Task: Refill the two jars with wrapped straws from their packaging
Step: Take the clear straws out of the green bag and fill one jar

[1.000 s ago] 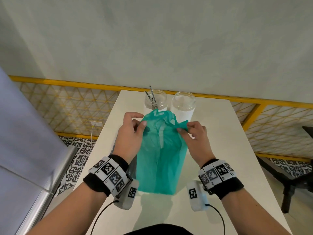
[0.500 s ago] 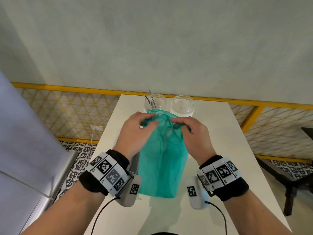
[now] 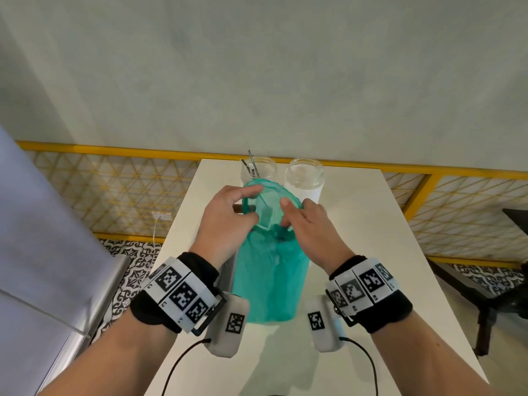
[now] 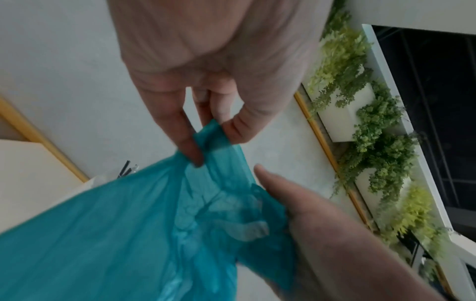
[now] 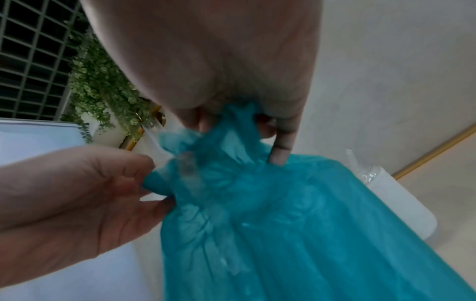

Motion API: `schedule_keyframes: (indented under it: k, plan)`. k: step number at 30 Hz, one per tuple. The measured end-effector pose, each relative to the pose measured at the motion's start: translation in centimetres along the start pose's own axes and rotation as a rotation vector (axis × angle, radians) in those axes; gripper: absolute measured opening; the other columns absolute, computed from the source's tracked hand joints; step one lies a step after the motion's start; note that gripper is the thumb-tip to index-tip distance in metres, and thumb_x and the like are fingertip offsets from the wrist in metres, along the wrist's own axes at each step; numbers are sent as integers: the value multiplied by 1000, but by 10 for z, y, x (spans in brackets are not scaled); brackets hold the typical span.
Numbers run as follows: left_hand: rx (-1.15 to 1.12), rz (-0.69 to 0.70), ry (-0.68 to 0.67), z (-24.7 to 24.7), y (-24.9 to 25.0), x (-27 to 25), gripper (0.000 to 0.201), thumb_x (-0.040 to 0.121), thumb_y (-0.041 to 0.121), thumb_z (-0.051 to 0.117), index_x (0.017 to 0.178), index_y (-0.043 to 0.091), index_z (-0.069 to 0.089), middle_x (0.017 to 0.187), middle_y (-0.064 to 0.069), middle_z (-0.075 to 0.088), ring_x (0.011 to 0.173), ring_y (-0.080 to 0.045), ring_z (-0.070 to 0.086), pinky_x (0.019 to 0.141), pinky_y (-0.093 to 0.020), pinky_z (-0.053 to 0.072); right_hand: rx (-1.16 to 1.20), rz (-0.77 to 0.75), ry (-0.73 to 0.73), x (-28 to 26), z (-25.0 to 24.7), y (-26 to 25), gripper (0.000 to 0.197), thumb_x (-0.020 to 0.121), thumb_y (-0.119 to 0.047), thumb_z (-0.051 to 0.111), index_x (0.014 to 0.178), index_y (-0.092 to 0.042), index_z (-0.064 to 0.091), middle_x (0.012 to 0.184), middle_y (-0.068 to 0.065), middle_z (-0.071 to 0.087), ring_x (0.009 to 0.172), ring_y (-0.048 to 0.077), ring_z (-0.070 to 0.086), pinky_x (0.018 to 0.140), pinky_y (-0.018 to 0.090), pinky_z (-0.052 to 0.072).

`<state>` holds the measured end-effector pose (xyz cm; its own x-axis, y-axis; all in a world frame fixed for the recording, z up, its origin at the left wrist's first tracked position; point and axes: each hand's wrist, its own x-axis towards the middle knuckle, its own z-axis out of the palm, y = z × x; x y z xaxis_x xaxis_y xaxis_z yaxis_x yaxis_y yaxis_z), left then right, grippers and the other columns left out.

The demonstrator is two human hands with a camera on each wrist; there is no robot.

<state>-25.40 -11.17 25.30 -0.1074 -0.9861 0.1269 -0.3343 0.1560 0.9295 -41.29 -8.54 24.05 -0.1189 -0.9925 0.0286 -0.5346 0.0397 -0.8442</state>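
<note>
- Left hand (image 3: 225,221), right hand (image 3: 310,227): bare, forearms unsleeved.
- Black wristband on each wrist, wrapped by white blocks printed with black square-code markers.
- White rounded camera pod under each wrist, one marker apiece, thin black cable trailing.

Yellow lattice railing (image 3: 85,178), patterned floor tiles (image 3: 137,258), hanging plants (image 4: 360,101).

The bag (image 3: 271,270) in both hands is blue-green. The table (image 3: 371,238) under it is white. Past the fingers stand two see-through jars (image 3: 304,174). The wristbands (image 3: 183,292) have black-and-white squares.
</note>
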Motion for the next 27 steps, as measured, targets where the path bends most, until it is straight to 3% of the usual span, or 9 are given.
schedule_keyframes:
  k: [4,7,9,12,14,17,21,24,27]
  plan:
    - [-106,-61,9,-2,-1,-3,54,80,-17,46,95,29,70,114,6,60,101,-17,64,78,-36,60,-431,28,-81,-9,-6,4,40,90,-37,59,59,-17,45,82,12,54,81,28,53,71,33,41]
    - [-20,-21,-63,-4,-4,-11,63,76,-25,43,98,26,73,111,6,58,92,-6,60,68,-14,55,-494,52,-91,-20,-9,18,20,77,-7,66,83,-22,54,97,2,38,94,25,42,71,26,37]
    - [172,7,-135,-7,-11,-18,66,75,-24,46,109,27,70,109,8,50,92,-2,52,71,-3,46,-429,86,-141,-26,-10,27,51,77,3,58,113,-33,55,113,1,29,101,23,34,69,18,39]
    - [368,-16,-296,-8,-28,-27,73,71,-18,49,126,29,60,116,9,39,111,-6,46,93,-8,35,-186,116,-223,-29,-8,36,69,79,11,48,133,-31,51,130,-1,37,98,12,47,59,8,44]
    - [421,-45,-376,-6,-36,-32,79,70,-15,48,138,25,49,121,11,33,118,-6,39,96,-6,24,-76,134,-220,-28,-6,38,68,78,13,42,133,-26,54,119,0,55,91,12,56,63,15,51]
    - [476,-108,-474,-3,-40,-35,84,74,-12,47,149,22,31,128,6,31,114,-5,33,90,-4,23,44,225,-214,-22,-3,40,64,82,14,36,132,-19,57,116,5,61,88,20,60,69,30,56]
    - [354,-334,-485,1,-47,-31,67,82,-12,43,144,13,39,137,-5,32,114,-20,42,67,-12,50,227,466,-284,-13,3,46,45,88,10,35,117,-9,65,107,9,56,82,22,56,65,30,55]
    - [177,-523,-456,1,-52,-32,40,82,-14,40,112,7,57,115,-12,51,91,-24,59,66,-29,59,252,693,-333,-14,7,52,14,95,-16,44,87,-15,56,86,5,47,68,18,49,58,31,52]
    - [46,-646,-443,-2,-59,-36,34,85,-8,42,109,10,60,86,-7,56,68,-16,53,64,-28,53,437,767,-397,-18,10,57,19,99,-24,42,94,-7,50,65,8,40,44,21,54,51,36,57]
